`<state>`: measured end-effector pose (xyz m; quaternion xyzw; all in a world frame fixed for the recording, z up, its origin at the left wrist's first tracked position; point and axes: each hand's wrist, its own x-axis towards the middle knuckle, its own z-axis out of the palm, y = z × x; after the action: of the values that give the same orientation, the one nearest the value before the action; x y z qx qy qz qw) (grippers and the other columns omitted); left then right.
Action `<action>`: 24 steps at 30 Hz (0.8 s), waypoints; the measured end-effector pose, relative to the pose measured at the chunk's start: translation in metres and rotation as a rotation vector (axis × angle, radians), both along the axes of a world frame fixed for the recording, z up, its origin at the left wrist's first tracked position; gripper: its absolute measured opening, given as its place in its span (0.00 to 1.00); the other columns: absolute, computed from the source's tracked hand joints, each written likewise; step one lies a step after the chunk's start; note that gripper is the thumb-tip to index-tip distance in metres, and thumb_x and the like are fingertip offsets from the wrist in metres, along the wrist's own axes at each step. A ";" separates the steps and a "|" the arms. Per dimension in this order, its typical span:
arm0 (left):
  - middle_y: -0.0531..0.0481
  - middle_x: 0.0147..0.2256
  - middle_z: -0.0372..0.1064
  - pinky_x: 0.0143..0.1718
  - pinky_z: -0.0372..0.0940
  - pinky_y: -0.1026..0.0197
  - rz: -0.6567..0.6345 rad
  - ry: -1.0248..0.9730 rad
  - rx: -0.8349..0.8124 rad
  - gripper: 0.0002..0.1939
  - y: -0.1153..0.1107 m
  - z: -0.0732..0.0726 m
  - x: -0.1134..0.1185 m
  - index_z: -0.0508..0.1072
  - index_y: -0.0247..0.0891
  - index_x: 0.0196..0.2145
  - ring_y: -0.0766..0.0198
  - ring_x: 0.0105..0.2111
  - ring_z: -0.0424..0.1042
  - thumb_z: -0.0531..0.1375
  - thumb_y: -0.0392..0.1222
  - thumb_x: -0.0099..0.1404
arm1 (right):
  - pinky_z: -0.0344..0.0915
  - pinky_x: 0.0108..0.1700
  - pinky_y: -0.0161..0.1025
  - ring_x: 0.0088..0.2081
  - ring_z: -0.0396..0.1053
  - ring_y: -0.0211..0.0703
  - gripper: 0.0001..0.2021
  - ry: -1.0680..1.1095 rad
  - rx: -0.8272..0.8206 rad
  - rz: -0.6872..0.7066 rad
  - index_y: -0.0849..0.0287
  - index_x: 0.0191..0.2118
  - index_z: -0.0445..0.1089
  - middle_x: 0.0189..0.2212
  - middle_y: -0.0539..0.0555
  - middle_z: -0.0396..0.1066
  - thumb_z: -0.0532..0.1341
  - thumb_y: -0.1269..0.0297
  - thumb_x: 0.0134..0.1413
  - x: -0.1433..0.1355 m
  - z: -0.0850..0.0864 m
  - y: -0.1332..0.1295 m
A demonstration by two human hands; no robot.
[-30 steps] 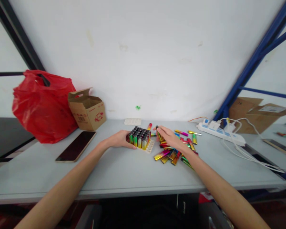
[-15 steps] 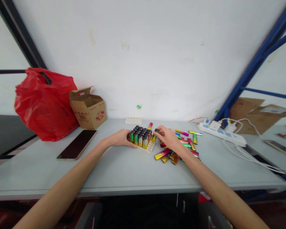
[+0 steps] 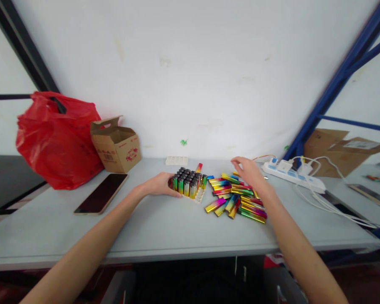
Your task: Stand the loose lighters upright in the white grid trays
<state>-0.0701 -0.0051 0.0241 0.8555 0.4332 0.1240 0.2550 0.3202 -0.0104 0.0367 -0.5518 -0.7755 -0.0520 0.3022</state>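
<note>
My left hand [image 3: 161, 184] is closed around the left side of a block of upright lighters [image 3: 186, 184], its thumb along the near face. They have black tops and shiny green, silver and yellow bodies, and they stand in a white tray [image 3: 199, 196] whose right side shows vacant slots. To the right lies a loose pile of shiny multicoloured lighters [image 3: 231, 194]. Beyond the pile's far right edge is my right hand [image 3: 247, 169], raised a little with its fingers apart and nothing visible in them. A red and yellow lighter [image 3: 199, 167] shows behind the tray.
A second white tray [image 3: 176, 161] sits against the wall. On the left are a phone [image 3: 101, 193], an open cardboard box [image 3: 116, 145] and a red plastic bag [image 3: 58, 139]. A power strip [image 3: 293, 176] with white cables lies on the right, near a blue frame [image 3: 324, 101].
My right hand has moved right, from the tray's right side to beyond the pile. The lighter it held now stands in the tray. My left hand stays in place.
</note>
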 end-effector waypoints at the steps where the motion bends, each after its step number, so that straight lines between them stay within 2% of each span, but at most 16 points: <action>1: 0.52 0.32 0.74 0.29 0.62 0.62 0.004 0.003 0.010 0.32 0.000 0.000 0.000 0.77 0.38 0.40 0.58 0.32 0.71 0.70 0.67 0.49 | 0.65 0.58 0.46 0.51 0.75 0.52 0.14 -0.048 -0.017 -0.089 0.62 0.48 0.76 0.47 0.63 0.79 0.54 0.71 0.64 0.020 -0.002 0.006; 3: 0.52 0.32 0.74 0.29 0.61 0.62 0.003 -0.001 0.032 0.32 -0.001 0.000 0.002 0.77 0.38 0.40 0.58 0.31 0.71 0.69 0.67 0.49 | 0.65 0.59 0.47 0.53 0.75 0.55 0.16 -0.137 -0.114 -0.262 0.64 0.49 0.77 0.50 0.65 0.78 0.57 0.75 0.58 0.059 -0.007 0.015; 5: 0.52 0.33 0.74 0.29 0.62 0.62 -0.001 -0.007 0.053 0.32 -0.003 0.001 0.003 0.76 0.38 0.41 0.58 0.32 0.71 0.69 0.68 0.49 | 0.67 0.57 0.46 0.52 0.75 0.55 0.16 -0.191 -0.265 -0.362 0.64 0.49 0.78 0.50 0.65 0.78 0.61 0.74 0.56 0.088 -0.013 0.020; 7: 0.51 0.34 0.75 0.30 0.62 0.61 0.000 -0.001 0.065 0.33 -0.004 0.002 0.004 0.76 0.38 0.42 0.57 0.33 0.72 0.69 0.68 0.50 | 0.70 0.50 0.42 0.47 0.78 0.53 0.16 -0.194 -0.399 -0.431 0.63 0.49 0.79 0.46 0.62 0.80 0.63 0.73 0.55 0.104 -0.018 0.021; 10: 0.51 0.34 0.75 0.30 0.62 0.61 0.000 0.012 0.065 0.33 -0.005 0.003 0.005 0.75 0.38 0.42 0.57 0.33 0.72 0.68 0.68 0.50 | 0.70 0.41 0.39 0.40 0.79 0.51 0.12 -0.182 -0.467 -0.472 0.62 0.45 0.80 0.38 0.59 0.82 0.64 0.71 0.56 0.110 -0.024 0.023; 15: 0.51 0.34 0.74 0.29 0.61 0.61 0.003 0.008 0.075 0.34 -0.005 0.003 0.005 0.75 0.38 0.43 0.58 0.32 0.71 0.69 0.68 0.50 | 0.68 0.38 0.39 0.40 0.79 0.52 0.05 -0.187 -0.451 -0.455 0.62 0.36 0.80 0.36 0.60 0.81 0.66 0.69 0.55 0.105 -0.027 0.028; 18: 0.52 0.34 0.74 0.29 0.61 0.61 0.006 -0.008 0.062 0.34 -0.006 0.003 0.006 0.76 0.39 0.44 0.58 0.32 0.71 0.69 0.68 0.50 | 0.68 0.41 0.39 0.41 0.78 0.51 0.04 -0.148 -0.372 -0.425 0.62 0.37 0.77 0.37 0.61 0.80 0.64 0.69 0.57 0.102 -0.026 0.029; 21: 0.52 0.35 0.75 0.30 0.61 0.61 0.007 -0.004 0.060 0.34 -0.007 0.004 0.007 0.76 0.39 0.45 0.58 0.33 0.71 0.69 0.68 0.49 | 0.69 0.39 0.39 0.35 0.76 0.45 0.07 0.079 -0.272 -0.320 0.62 0.42 0.72 0.36 0.59 0.78 0.62 0.65 0.60 0.094 -0.024 0.027; 24: 0.52 0.35 0.75 0.31 0.62 0.61 0.008 0.003 0.057 0.35 -0.007 0.004 0.007 0.76 0.38 0.45 0.57 0.34 0.72 0.68 0.68 0.50 | 0.67 0.30 0.37 0.23 0.70 0.38 0.16 0.427 -0.280 -0.119 0.59 0.47 0.67 0.33 0.53 0.75 0.61 0.51 0.62 0.077 -0.020 0.020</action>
<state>-0.0630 -0.0123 0.0285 0.8609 0.4332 0.1360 0.2293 0.3974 0.0100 0.0166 -0.6312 -0.6601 0.1558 0.3762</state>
